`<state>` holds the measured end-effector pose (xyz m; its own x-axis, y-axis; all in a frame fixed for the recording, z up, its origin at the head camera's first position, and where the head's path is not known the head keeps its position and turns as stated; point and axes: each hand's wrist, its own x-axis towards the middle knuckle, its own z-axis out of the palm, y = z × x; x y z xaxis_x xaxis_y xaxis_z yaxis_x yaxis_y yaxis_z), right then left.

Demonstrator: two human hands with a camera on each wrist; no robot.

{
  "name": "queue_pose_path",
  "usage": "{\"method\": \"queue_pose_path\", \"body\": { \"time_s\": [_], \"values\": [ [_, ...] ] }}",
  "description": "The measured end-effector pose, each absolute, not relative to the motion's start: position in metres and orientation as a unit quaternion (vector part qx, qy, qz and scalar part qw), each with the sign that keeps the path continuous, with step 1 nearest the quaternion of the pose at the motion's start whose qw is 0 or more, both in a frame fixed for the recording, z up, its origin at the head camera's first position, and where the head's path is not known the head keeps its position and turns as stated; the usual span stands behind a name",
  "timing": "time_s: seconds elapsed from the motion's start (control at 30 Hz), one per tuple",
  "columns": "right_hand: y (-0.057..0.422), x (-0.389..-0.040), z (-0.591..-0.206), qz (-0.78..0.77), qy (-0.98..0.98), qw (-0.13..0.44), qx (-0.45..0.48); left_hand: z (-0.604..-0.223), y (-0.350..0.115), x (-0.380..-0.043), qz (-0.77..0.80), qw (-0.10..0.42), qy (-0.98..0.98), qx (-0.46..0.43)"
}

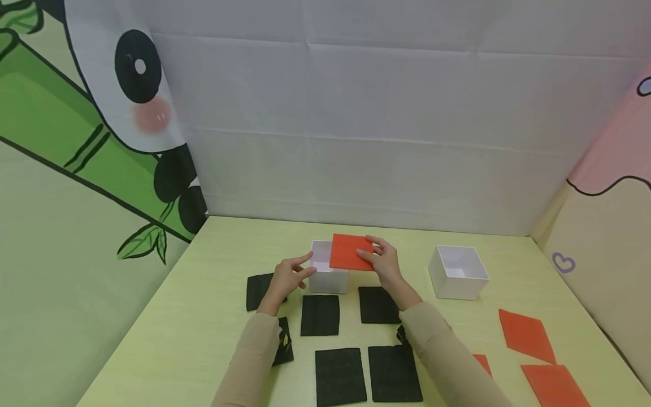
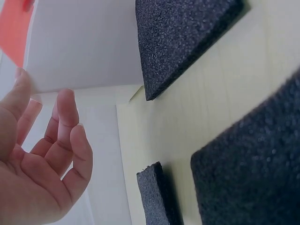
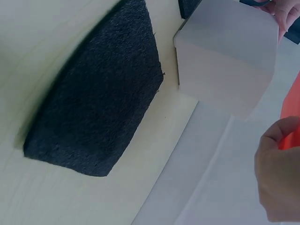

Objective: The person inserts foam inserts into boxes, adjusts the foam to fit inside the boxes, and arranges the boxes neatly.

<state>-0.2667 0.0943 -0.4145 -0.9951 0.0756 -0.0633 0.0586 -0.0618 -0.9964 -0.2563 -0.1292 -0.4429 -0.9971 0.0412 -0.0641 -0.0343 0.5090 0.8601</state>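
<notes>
In the head view, my right hand (image 1: 382, 260) pinches a flat orange foam square (image 1: 348, 252) by its right side, thumb in front. The square is held over the right part of a white open-topped box (image 1: 328, 281), hiding some of its opening. At the box's left side, my left hand (image 1: 289, 277) has its thumb and forefinger at the rim. The left wrist view shows the left hand's (image 2: 44, 159) other fingers loosely bent beside the white box (image 2: 89, 47). Part of the orange square (image 3: 291, 105) shows by the right hand (image 3: 279, 176) in the right wrist view.
Several black foam squares (image 1: 320, 315) lie on the pale yellow table (image 1: 203, 339) near the arms. A second white box (image 1: 459, 277) stands to the right. Orange squares (image 1: 528, 336) lie at front right, one partly behind the right sleeve. A pale backdrop (image 1: 356, 141) rises behind.
</notes>
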Motion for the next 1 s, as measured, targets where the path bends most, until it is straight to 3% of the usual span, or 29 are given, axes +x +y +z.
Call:
{"method": "queue_pose_path", "body": {
  "time_s": [0.6, 1.0],
  "values": [
    [0.064, -0.277, -0.423, 0.703, -0.709, 0.005, -0.060, -0.444, -0.128, -0.255, 0.501, 0.035, 0.865, 0.001],
    [0.053, -0.278, -0.422, 0.676, -0.730, 0.034, -0.091, -0.444, -0.129, -0.255, 0.503, 0.031, 0.864, -0.004]
  ]
}}
